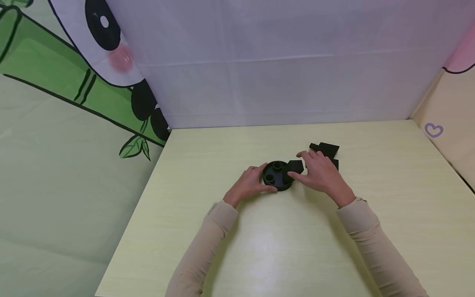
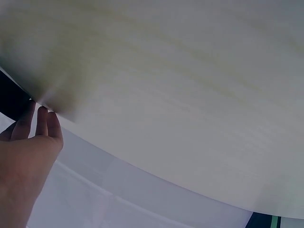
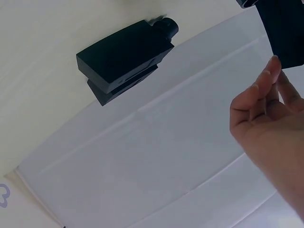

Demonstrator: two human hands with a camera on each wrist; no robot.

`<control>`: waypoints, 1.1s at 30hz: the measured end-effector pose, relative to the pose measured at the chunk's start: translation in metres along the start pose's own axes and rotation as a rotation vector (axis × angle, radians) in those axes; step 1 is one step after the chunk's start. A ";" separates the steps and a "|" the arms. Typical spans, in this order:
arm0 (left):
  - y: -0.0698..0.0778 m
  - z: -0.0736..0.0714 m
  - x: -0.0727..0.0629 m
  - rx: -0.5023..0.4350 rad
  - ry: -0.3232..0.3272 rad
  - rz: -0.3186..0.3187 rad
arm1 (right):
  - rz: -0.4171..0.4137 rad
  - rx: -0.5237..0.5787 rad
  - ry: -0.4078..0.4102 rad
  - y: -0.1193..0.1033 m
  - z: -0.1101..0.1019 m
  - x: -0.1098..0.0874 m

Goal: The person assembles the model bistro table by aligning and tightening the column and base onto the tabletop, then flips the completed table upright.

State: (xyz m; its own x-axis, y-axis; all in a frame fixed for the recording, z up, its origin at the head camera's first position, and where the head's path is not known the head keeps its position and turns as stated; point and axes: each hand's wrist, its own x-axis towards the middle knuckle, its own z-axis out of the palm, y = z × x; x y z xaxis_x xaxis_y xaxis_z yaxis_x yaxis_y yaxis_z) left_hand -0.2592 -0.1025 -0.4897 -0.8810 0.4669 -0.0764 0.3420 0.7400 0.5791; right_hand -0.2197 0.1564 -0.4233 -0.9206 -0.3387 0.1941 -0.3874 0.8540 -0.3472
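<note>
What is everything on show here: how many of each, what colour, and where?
Flat wood-grain table: one, pale yellow, in front of the person
Round shallow dish: one, black, right of the table's middle
Raised rings: at least two, black, on the dish
Angular block: one, black, at the dish's right side
Blocky stubbed piece: one or two, unclear; black, beyond the right hand
Plain creased cloth: one, pale lavender, behind the table
Cartoon-printed cloth: one, pale green, left
Heart outline: one, purple, right-hand panel
Left hand: one, bare, gripping the dish
Right hand: one, bare, fingers pinching the block
Long sleeves: two, beige, on both arms
</note>
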 end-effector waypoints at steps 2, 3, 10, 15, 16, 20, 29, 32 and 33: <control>0.000 0.000 0.000 -0.001 0.001 0.002 | -0.009 -0.005 0.002 0.000 0.001 -0.001; 0.000 0.000 0.000 0.000 0.002 0.002 | -0.014 -0.008 0.007 0.000 0.001 -0.001; 0.001 0.000 -0.001 -0.016 0.004 0.005 | -0.015 -0.014 0.055 0.000 0.004 -0.004; 0.001 0.000 -0.001 -0.014 0.003 0.004 | -0.032 -0.023 0.093 0.000 0.007 -0.005; 0.001 0.000 -0.001 -0.012 0.003 0.002 | -0.031 -0.023 0.102 0.000 0.007 -0.005; 0.001 0.000 0.000 -0.002 0.003 0.001 | -0.016 -0.020 0.120 -0.002 0.008 -0.005; 0.001 0.000 0.000 -0.012 0.004 0.004 | 0.002 -0.047 0.134 -0.003 0.010 -0.007; 0.001 0.001 0.001 -0.008 0.001 0.003 | 0.000 -0.047 0.133 -0.004 0.010 -0.008; 0.001 0.001 0.001 -0.007 0.000 0.002 | 0.001 -0.047 0.130 -0.004 0.010 -0.008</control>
State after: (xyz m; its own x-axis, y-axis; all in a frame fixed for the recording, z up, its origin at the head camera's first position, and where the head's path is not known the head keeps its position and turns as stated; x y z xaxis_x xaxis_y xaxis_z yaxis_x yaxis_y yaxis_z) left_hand -0.2596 -0.1005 -0.4900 -0.8804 0.4683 -0.0748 0.3416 0.7355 0.5851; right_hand -0.2112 0.1520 -0.4325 -0.9057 -0.2863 0.3125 -0.3812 0.8727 -0.3051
